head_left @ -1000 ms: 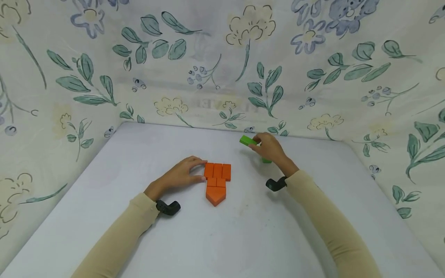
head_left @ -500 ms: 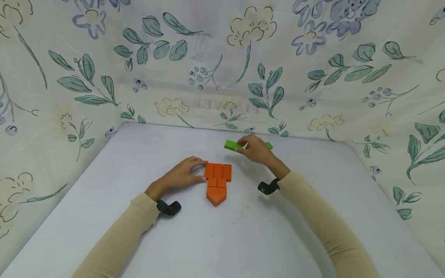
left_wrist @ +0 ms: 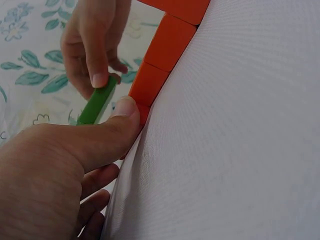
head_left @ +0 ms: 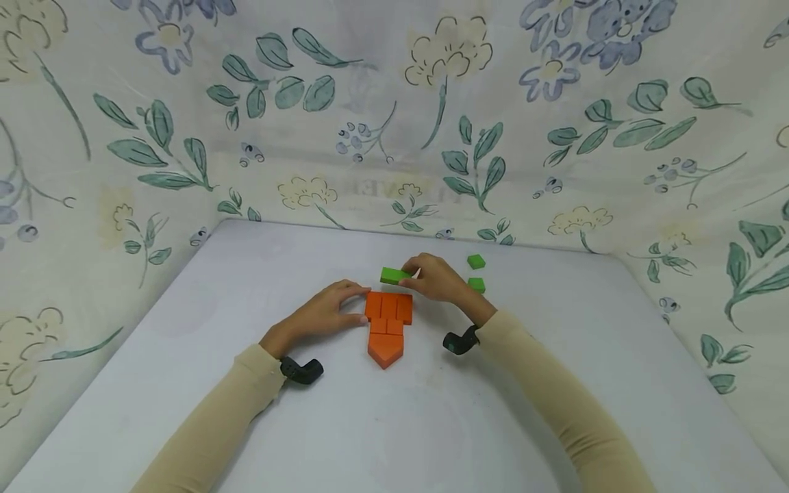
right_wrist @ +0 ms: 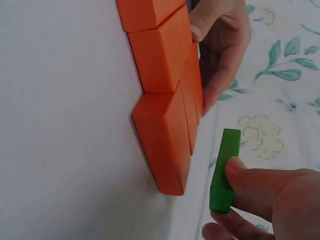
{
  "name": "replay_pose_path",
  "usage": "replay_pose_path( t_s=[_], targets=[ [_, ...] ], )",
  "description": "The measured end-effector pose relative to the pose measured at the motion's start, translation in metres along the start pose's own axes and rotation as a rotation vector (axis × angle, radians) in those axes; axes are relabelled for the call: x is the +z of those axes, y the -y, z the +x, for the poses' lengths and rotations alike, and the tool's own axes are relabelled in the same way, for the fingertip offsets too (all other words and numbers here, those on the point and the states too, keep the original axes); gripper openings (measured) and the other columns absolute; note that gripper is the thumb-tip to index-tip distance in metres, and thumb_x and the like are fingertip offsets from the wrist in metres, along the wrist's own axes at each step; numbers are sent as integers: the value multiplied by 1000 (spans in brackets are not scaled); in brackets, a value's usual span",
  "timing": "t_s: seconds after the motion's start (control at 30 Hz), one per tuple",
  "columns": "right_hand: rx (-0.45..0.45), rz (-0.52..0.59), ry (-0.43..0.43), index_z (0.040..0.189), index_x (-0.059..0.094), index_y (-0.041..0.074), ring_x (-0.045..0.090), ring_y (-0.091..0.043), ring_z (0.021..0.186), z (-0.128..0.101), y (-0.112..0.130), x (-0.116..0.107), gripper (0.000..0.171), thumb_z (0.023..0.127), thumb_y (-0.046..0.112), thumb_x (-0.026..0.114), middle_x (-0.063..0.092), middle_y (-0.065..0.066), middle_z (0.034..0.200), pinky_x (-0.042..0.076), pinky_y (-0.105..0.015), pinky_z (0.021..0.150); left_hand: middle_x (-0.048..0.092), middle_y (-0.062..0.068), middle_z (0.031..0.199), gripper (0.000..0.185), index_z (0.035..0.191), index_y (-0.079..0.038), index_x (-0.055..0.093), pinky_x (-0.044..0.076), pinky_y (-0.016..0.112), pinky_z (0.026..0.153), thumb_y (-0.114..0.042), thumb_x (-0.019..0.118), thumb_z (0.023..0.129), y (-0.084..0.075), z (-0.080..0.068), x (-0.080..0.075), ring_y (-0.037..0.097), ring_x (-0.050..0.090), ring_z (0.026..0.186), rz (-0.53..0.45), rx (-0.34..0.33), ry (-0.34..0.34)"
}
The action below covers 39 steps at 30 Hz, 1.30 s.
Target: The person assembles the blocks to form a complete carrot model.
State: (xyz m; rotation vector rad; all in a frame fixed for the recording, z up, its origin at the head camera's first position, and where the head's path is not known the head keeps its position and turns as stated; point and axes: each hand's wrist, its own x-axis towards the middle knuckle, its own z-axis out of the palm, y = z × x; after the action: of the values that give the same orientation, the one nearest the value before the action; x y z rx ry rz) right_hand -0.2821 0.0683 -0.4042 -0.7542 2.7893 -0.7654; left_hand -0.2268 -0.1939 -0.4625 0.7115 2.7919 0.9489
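Several orange blocks lie flat on the white table, forming a carrot-like shape with a pointed block at the near end. My left hand touches the left side of the top row, thumb against an orange block. My right hand pinches a long green block just behind the top row, held slightly above the table. The green block hangs beside the orange blocks in the right wrist view. The same green block shows under my fingertip in the left wrist view.
Two small green blocks lie on the table to the right of my right hand. Floral cloth walls close in the table at the back and both sides.
My right hand has carried the long green block leftward and nearer, from the back right to just behind the orange top row. Two small green blocks are now uncovered. The left hand stayed put.
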Motion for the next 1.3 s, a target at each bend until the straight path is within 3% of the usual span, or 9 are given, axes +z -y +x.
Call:
replay_pose_path(
  t_s=[0.43, 0.83, 1.3],
  targets=[
    [-19, -19, 90, 120, 70, 7, 59, -20, 101, 7, -3, 15, 28, 99, 23, 64, 67, -8, 114, 54, -33, 91, 51, 6, 146, 67, 147, -20, 51, 38, 51, 116, -48, 71, 90, -2, -3, -1, 27, 45, 139, -1, -3, 8],
    [21, 23, 114, 122, 69, 9, 58, -21, 104, 9, -6, 19, 25, 100, 19, 62, 66, -8, 116, 53, -35, 96, 52, 6, 145, 68, 147, -18, 51, 39, 53, 115, -45, 73, 89, -3, -4, -1, 27, 46, 138, -12, -10, 2],
    [2, -19, 112, 128, 67, 13, 57, -22, 106, 7, -5, 19, 29, 101, 21, 61, 63, -9, 118, 52, -36, 97, 52, 6, 145, 66, 146, -18, 51, 39, 53, 116, -45, 72, 90, -4, -4, 0, 27, 46, 139, 3, -8, -4]
  ],
)
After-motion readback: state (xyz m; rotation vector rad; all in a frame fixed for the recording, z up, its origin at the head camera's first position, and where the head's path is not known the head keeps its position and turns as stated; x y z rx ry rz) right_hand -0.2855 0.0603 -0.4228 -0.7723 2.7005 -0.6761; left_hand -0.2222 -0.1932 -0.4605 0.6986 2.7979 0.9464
